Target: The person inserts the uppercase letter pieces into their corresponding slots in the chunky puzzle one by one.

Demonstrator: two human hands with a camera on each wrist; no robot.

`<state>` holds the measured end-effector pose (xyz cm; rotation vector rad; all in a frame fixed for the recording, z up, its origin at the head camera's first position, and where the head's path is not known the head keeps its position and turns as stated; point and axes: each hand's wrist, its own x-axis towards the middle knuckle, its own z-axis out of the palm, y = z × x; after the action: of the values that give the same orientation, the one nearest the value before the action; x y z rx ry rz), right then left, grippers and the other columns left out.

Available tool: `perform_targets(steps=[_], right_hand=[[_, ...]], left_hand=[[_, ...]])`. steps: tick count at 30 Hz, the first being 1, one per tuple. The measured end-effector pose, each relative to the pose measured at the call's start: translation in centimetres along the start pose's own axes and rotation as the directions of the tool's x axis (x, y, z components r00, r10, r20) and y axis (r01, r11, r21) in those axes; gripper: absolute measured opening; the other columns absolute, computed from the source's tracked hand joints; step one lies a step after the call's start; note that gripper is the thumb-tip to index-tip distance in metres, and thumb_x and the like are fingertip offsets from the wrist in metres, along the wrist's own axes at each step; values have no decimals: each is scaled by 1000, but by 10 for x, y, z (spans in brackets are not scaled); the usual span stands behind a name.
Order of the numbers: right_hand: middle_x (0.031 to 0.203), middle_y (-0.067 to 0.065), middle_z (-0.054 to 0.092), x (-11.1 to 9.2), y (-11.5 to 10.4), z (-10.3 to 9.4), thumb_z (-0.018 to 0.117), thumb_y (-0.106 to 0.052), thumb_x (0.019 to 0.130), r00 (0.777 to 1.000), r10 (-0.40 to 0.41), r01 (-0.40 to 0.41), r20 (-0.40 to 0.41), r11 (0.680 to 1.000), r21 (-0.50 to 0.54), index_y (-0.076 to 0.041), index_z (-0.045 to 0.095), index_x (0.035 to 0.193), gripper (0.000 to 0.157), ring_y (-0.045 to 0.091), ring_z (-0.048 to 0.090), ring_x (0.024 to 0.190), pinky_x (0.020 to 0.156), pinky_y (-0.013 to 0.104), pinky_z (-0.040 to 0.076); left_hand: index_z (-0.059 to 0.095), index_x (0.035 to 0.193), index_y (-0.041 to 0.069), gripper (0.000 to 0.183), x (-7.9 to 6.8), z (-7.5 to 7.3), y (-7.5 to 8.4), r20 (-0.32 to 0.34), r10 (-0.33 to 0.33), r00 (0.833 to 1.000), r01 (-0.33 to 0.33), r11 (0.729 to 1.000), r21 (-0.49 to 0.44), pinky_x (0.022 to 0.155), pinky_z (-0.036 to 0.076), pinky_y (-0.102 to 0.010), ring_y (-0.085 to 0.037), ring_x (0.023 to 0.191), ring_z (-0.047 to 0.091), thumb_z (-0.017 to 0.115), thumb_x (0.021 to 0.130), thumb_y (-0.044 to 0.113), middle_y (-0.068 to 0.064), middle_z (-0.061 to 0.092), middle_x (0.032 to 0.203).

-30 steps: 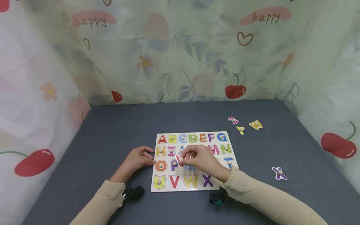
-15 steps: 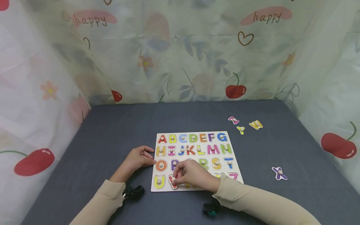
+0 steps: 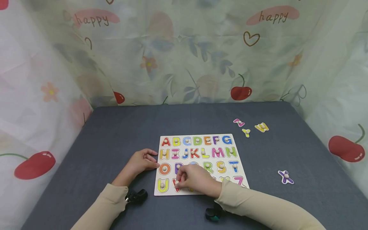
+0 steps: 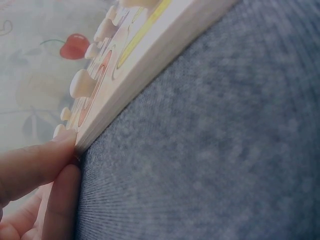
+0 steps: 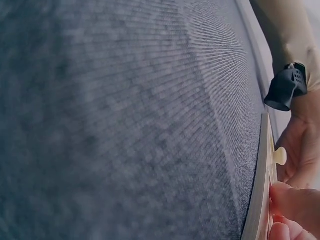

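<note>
A white alphabet puzzle board (image 3: 170,192) lies on the dark cloth, with knobbed letter pieces in its upper rows. My right hand (image 3: 198,179) pinches the knob of a red V piece (image 3: 174,183) at the V recess in the bottom row. In the right wrist view the right thumb (image 5: 292,200) is low over the board; the V itself is hidden there. My left hand (image 3: 140,163) rests against the board's left edge. The left wrist view shows its thumb (image 4: 37,162) touching that edge, beside the O piece's knob (image 4: 81,84).
Loose pieces lie to the right: a pink Z (image 3: 239,122), a small yellow Y (image 3: 246,133), a yellow W (image 3: 262,127) and, nearer, a purple X (image 3: 286,177). A yellow U (image 3: 163,185) sits in the board beside the V. Patterned curtains (image 3: 178,57) surround the table.
My right hand has carried the red V from above the P and Q area down to the bottom row, where the piece has turned to line up with its recess. The left hand has stayed put.
</note>
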<state>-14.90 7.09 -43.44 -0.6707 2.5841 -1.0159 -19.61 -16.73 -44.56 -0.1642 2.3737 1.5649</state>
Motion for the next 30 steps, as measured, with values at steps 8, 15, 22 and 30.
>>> perform_targets(steps=[8,15,22,30], right_hand=[[55,-12,54,1,-3,-1,82,-24,76,1000,0,1,16,1000,-26,-20,60,75,22,2,45,49,48,21,31],[57,-14,56,1,-1,0,83,-27,75,1000,-18,19,19,1000,-11,-20,60,78,24,1,49,51,49,21,33],[65,-8,59,-3,4,-15,83,-31,76,1000,8,-10,20,993,119,-19,64,84,24,6,53,55,52,22,38],[75,-4,60,-10,20,-69,81,-27,78,982,76,-51,-172,988,144,-16,66,89,21,14,52,61,55,25,41]], left_hand=[[60,116,-2,50,0,-1,2,0,-1,1000,1,1000,-1,61,50,-24,-12,66,61,83,72,4,-7,63,78],[60,115,0,48,1,1,-1,-9,-7,1000,8,1000,12,62,51,-25,-13,67,62,82,72,3,-8,64,79],[60,114,-1,48,3,1,-3,-4,-3,1000,3,1000,1,62,51,-25,-13,67,62,82,72,2,-7,64,78],[60,115,-1,49,2,0,-3,-7,1,1000,-1,1000,12,62,51,-25,-13,67,62,82,72,3,-7,63,78]])
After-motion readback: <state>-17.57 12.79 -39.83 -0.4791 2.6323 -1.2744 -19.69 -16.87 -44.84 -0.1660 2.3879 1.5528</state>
